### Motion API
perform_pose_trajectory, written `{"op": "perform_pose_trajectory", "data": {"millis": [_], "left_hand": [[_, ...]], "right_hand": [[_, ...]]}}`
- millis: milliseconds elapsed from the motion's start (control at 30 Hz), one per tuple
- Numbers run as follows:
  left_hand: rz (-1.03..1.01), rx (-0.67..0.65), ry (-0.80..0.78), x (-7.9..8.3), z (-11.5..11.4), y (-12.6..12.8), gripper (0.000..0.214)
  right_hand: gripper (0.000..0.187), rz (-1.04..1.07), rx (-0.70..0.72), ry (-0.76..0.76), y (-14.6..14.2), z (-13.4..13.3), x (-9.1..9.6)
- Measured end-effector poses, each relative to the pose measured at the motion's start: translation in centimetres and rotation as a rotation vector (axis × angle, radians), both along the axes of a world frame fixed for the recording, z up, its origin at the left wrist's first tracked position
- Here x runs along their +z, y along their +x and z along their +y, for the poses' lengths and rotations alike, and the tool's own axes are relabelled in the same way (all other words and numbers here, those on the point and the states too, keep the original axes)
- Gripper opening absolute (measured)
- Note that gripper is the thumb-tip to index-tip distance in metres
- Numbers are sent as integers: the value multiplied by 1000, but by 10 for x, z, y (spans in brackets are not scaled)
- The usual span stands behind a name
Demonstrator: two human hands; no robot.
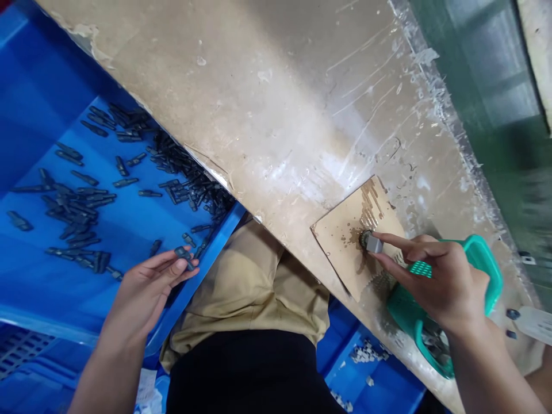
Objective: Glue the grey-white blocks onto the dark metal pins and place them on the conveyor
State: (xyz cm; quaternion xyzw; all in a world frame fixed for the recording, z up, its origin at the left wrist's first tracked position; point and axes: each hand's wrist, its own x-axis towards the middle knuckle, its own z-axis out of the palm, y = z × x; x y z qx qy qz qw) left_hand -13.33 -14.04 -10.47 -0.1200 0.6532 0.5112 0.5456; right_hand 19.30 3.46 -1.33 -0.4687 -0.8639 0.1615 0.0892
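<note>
My left hand (157, 276) is closed around a small dark metal fitting (184, 254), pinched between thumb and fingers over the near edge of a blue bin (142, 221). Many dark fittings of the same sort (80, 210) lie scattered and heaped in that bin. Over the worktable, my right hand (440, 276) grips a grey block-shaped metal piece (374, 245) between thumb and forefinger. The piece's dark round end rests on or just above a sheet of cardboard (340, 230) marked with wet brown stains.
A green plastic basket (495, 282) holding metal pieces stands under my right forearm. The worktable (276, 115) is scuffed. Below its edge, a second blue bin (388, 385) holds small pale pieces (368, 352). Another person's arm (541, 376) shows at the right edge.
</note>
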Motion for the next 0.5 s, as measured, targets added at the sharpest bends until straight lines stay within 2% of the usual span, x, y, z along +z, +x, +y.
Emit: {"op": "perform_pose_trajectory", "data": {"millis": [100, 200, 333, 500], "left_hand": [[-41, -89, 81, 7, 0, 13, 18], [-69, -189, 133, 8, 0, 24, 24], [-92, -297, 184, 8, -1, 31, 20], [-99, -324, 184, 13, 0, 30, 20]], "right_hand": [[32, -31, 146, 74, -1, 1, 0], [28, -34, 231, 109, -2, 2, 0], [28, -53, 274, 130, -2, 2, 0], [28, -23, 269, 115, 0, 3, -3]]}}
